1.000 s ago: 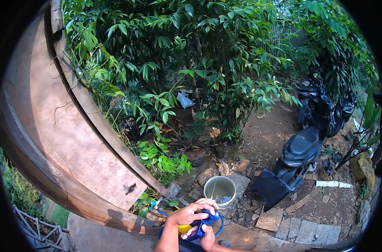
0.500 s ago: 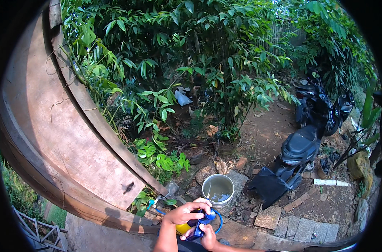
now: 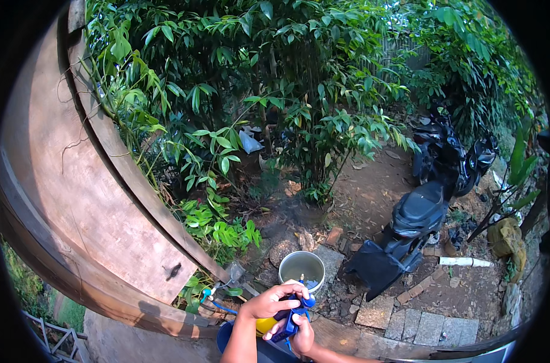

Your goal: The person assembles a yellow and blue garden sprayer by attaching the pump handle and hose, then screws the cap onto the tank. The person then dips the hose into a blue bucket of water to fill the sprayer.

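Note:
Both of my hands are around a blue and yellow spray gun (image 3: 285, 327) at the lower middle. My left hand (image 3: 268, 303) is closed over its upper part, fingers curled across the top beside a round blue knob. Below it, my right hand (image 3: 302, 339) grips the blue body, thumb lying along it. A slim nozzle with a brass-coloured tip (image 3: 302, 277) points away from me, in front of a white bucket (image 3: 281, 273) on the ground. Between my hands the yellow part is mostly hidden. A blue hose (image 3: 224, 308) with a teal connector (image 3: 206, 293) lies to the left.
A dark blue tub (image 3: 226, 336) stands by my left forearm. A large brown wooden board (image 3: 96, 181) rises along the left. To the right is a black motorbike (image 3: 417, 212), with paving slabs (image 3: 429, 327) and a white pipe (image 3: 465, 262) nearby. Leafy bushes (image 3: 311, 121) fill the back.
The view has shifted slightly, moving the scene leftward. My hands have turned the spray gun's blue body more upright. A thin light streak over the bucket no longer shows. More of the blue tub is visible.

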`<state>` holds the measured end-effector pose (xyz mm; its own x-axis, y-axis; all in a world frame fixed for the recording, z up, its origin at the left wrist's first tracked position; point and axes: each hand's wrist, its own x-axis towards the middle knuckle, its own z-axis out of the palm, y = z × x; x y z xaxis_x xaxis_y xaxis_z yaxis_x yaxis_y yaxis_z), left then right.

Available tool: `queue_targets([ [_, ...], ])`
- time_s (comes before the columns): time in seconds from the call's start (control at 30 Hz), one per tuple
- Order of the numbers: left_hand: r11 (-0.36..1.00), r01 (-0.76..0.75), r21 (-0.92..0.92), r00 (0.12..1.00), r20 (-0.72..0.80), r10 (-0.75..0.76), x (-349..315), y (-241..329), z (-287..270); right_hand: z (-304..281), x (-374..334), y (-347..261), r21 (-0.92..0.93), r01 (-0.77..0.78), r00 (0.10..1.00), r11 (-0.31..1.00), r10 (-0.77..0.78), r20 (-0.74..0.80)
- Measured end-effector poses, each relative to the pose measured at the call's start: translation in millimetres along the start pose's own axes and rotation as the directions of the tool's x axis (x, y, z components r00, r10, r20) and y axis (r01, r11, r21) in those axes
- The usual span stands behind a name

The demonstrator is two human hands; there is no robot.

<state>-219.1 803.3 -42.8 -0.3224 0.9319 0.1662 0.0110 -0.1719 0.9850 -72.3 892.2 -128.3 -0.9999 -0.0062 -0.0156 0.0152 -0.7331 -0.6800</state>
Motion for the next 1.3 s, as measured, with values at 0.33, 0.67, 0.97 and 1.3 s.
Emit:
queue_targets([
  [0.33, 0.977, -0.078, -0.200, 0.987, -0.157, 0.046, 9.5, -12.3, -28.7, 29.3, 40.3, -38.7, -0.235, -0.006, 0.991, 0.972, -0.026, -0.133],
  [0.67, 0.991, -0.031, 0.133, 0.948, -0.310, 0.071, 16.9, 11.2, -26.8, 45.1, 59.0, -43.7, -0.372, -0.049, 0.983, 0.927, -0.021, -0.180],
  [0.97, 0.736, -0.176, 0.654, 0.855, -0.269, 0.444, 84.8, 130.4, -4.6, 62.1, 51.5, -59.8, -0.125, -0.133, 0.962, 0.983, 0.098, -0.255],
  [1.3, 0.757, 0.232, 0.611, 0.969, -0.210, -0.127, 72.8, 233.4, 7.1, 67.0, 10.7, -57.3, -0.512, -0.280, 0.928, 0.812, 0.092, -0.362],
])
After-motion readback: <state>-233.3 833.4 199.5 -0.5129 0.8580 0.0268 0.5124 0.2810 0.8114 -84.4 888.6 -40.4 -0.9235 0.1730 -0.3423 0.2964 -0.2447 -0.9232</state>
